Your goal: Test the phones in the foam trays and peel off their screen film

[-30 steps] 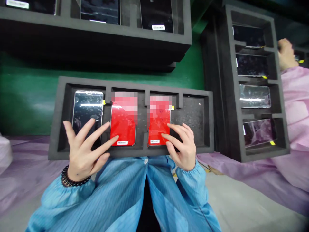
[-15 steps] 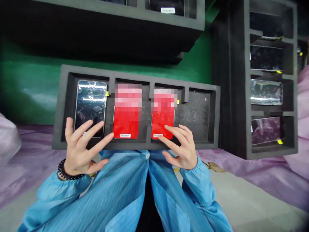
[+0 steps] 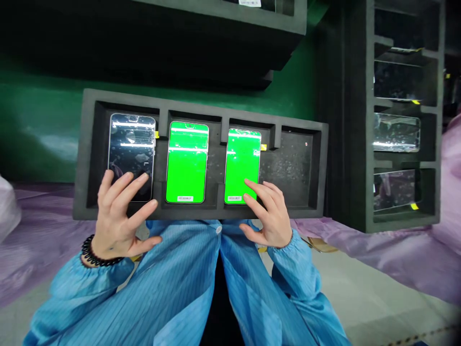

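A black foam tray (image 3: 118, 100) with separate compartments lies before me. Its leftmost compartment holds a smartphone with a dark screen (image 3: 131, 144); the two beside it each hold a phone lit plain green, a middle phone (image 3: 186, 168) and a right phone (image 3: 242, 161). Small white labels show at the bottom of both green screens. My left hand (image 3: 120, 218) is spread over the dark phone's lower end and the tray's near edge, hiding part of both. My right hand (image 3: 269, 214) has its fingers apart, with fingertips over the lower part of the right phone; contact is hard to tell.
A second foam tray (image 3: 370, 192) on the right holds several phones with yellow tabs. Across the top stands another dark foam tray (image 3: 270, 21). Beneath lies a green work surface (image 3: 39, 115). Pinkish-purple clothing (image 3: 454, 168) is at the right edge.
Both lit screens have turned from red to green. My left hand has drawn back slightly, its index finger now away from the middle phone. The right hand keeps nearly the same place.
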Motion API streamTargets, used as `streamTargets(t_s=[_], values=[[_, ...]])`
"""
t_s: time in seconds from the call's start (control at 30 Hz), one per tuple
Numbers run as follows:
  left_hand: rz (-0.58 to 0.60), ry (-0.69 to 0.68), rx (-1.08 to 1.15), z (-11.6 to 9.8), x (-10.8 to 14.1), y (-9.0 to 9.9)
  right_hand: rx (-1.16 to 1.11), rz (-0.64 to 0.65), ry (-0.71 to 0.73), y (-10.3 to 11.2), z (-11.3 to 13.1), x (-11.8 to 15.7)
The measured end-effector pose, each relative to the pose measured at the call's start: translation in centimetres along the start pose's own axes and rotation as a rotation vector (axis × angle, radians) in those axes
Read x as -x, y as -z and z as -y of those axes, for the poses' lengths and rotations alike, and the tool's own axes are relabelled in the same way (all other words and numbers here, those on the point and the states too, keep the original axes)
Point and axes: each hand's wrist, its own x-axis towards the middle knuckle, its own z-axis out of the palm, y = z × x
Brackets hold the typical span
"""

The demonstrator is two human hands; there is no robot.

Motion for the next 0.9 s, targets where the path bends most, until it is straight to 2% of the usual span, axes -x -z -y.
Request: streamTargets(t_s=[0.1, 0.17, 0.3, 0.4, 0.57, 0.73, 0.9], values=[[0.092, -0.021, -0.071, -0.04, -0.23, 0.10, 0.091, 0.097, 0.002, 0.07, 0.16, -0.10], [0.108, -0.014, -0.084, -0.08, -0.35, 0.11, 0.103, 0.117, -0.006, 0.12, 0.21, -0.20], [-0.016, 0.019, 0.004, -0.17, -0.48, 0.06, 0.008, 0.005, -0.021, 0.10, 0.06, -0.25], [-0.068, 0.017, 0.037, -0.20, -0.55, 0.06, -0.011, -0.013, -0.014, -0.01, -0.11, -0.10], [-0.044, -0.038, 0.006, -0.12, -0.65, 0.15, 0.004, -0.004, -0.002, -0.09, -0.04, 0.08], [0.086, -0.043, -0.094, -0.06, -0.39, 0.04, 0.066, 0.123, -0.041, 0.05, 0.22, -0.14], [-0.005, 0.015, -0.026, -0.09, -0.14, -0.06, -0.020, 0.020, -0.042, 0.07, -0.03, -0.01]])
